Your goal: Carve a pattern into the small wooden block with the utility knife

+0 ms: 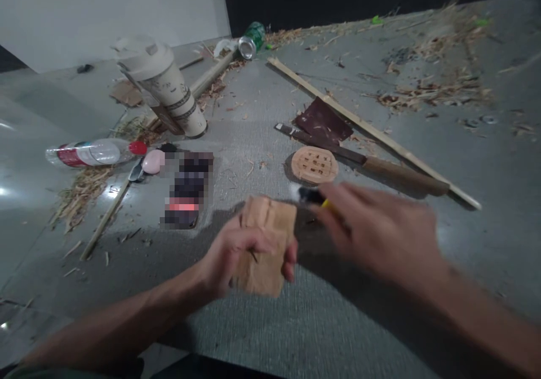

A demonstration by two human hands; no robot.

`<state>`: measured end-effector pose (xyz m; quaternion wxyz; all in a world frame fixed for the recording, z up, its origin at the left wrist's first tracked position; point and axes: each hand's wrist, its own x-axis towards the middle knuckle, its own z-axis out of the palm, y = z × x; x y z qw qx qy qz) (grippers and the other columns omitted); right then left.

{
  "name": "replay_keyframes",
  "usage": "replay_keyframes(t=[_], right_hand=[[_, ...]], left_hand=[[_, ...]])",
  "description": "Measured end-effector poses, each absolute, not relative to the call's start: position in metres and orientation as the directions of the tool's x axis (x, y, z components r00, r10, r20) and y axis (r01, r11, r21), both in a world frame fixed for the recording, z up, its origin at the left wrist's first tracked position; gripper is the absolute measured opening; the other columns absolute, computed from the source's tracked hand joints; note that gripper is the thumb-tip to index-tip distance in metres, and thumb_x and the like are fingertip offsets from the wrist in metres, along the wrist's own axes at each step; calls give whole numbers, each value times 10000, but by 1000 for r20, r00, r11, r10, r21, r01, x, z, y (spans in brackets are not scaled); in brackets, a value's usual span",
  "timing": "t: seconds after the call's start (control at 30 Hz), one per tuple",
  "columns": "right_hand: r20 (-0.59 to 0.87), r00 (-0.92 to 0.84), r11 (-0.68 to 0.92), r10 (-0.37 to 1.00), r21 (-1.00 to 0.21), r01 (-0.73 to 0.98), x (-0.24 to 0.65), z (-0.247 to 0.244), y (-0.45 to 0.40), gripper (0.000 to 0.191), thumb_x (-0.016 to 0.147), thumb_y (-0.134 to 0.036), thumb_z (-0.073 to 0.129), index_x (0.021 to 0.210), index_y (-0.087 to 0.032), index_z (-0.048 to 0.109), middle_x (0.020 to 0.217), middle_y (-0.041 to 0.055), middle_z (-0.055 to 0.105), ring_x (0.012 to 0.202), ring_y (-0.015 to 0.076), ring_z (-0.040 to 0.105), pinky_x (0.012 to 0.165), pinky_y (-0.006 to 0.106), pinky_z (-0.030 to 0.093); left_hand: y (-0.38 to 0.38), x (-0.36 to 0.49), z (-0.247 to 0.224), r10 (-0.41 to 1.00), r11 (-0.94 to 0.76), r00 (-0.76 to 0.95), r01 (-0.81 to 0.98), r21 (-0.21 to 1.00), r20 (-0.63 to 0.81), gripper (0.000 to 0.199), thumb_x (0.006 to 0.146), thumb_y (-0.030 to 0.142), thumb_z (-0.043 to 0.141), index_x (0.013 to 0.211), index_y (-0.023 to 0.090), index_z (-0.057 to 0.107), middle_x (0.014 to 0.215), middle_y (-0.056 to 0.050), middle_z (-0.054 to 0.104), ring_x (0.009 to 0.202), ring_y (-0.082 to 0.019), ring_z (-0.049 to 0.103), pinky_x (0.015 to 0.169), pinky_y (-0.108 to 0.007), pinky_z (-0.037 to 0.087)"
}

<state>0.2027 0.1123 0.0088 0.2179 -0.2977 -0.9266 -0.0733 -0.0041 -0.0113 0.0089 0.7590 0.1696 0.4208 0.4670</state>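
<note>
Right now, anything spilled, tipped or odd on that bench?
Yes. Wood shavings are strewn across the far side, a green can and a plastic bottle lie on their sides, and the lidded cup leans. The left hand holds a wood block.

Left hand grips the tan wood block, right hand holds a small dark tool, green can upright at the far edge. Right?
Not quite. The head view shows the green can lying on its side. The rest stands: left hand grips the tan wood block, right hand holds a small dark tool.
</note>
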Motion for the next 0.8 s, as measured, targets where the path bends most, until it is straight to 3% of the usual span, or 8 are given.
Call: replay_keyframes(t=[0.1, 0.17, 0.27, 0.33, 0.47, 0.8], right_hand=[[447, -484, 555, 752, -35, 831, 222, 12, 142, 245, 1053, -415, 597, 990, -203, 704, 692, 22, 646, 503, 132, 416, 529, 302, 235], [489, -430, 535, 759, -93, 840, 231, 11, 154, 303, 1074, -436, 537, 1003, -201, 714, 676, 40, 632, 539, 152, 462, 559, 308, 279], [482, -573, 701, 663, -131, 701, 229, 2, 149, 311, 1073, -430, 523, 1045, -188, 716, 730, 46, 680, 552, 161, 531, 547, 299, 301], [449, -692, 814, 565, -168, 556, 220, -3, 134, 298, 1081, -417, 517, 1090, -187, 706, 839, 55, 739, 595, 168, 596, 538, 297, 305], [384, -795, 882, 470, -239, 406, 203, -5, 106, 298, 1103, -420, 498, 1071, -189, 683, 861, 39, 743, 627, 161, 628, 565, 314, 322], [279, -879, 911, 386, -265, 316, 200, 1, 103, 292, 1113, -385, 467, 1004, -203, 668, 775, 1, 649, 617, 149, 573, 577, 333, 253]], left_hand=[[-17, 1, 7, 772, 634, 444, -586, 504, -455, 357, 695, 167, 649, 1020, 217, 508, 783, -54, 738, 620, -201, 702, 617, -322, 574], [-17, -1, 7, 810, 582, 359, -588, 561, -464, 329, 710, 183, 664, 1018, 193, 549, 812, -68, 733, 668, -206, 710, 659, -338, 589], [-12, -8, 8, 868, 460, 115, -551, 696, -482, 250, 733, 196, 668, 974, 131, 644, 871, -95, 720, 739, -219, 716, 714, -354, 602], [-9, -12, 7, 878, 423, 46, -541, 727, -477, 246, 737, 210, 662, 956, 101, 688, 890, -102, 714, 755, -219, 713, 728, -348, 599], [-7, -10, 5, 871, 419, 26, -561, 714, -491, 318, 714, 216, 674, 1006, 96, 709, 897, -98, 734, 763, -226, 727, 748, -358, 608], [-10, -5, 7, 842, 445, -18, -543, 712, -540, 363, 708, 210, 723, 1057, 116, 679, 839, -91, 776, 742, -244, 760, 714, -359, 613]])
